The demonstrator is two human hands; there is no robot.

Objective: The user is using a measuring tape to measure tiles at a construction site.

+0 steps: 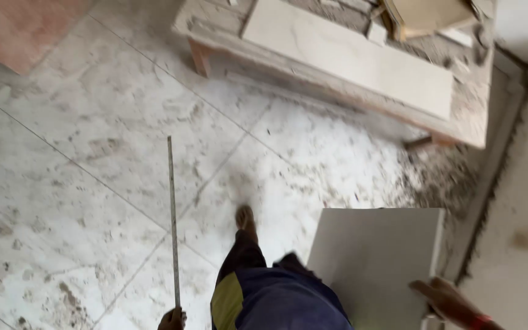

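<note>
floor (93,122): dusty pale tiles | workbench (465,116): dusty, wooden | wall (520,201): pale

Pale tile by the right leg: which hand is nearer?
Right. The right hand grips the pale tile at its lower right edge. The left hand is across the body, holding the bottom end of a thin metal rod, clear of the tile.

Soft, even daylight throughout, fairly bright, no clear single source. No hard shadows; only a faint dark band under the low wooden bench (337,91). Mild washed-out glare on the pale floor tiles (93,153) and the white wall (520,183) at right. Strong motion blur everywhere, worst toward the top and right edges. Nothing crisp; thin metal rod (172,220) least smeared.
</note>
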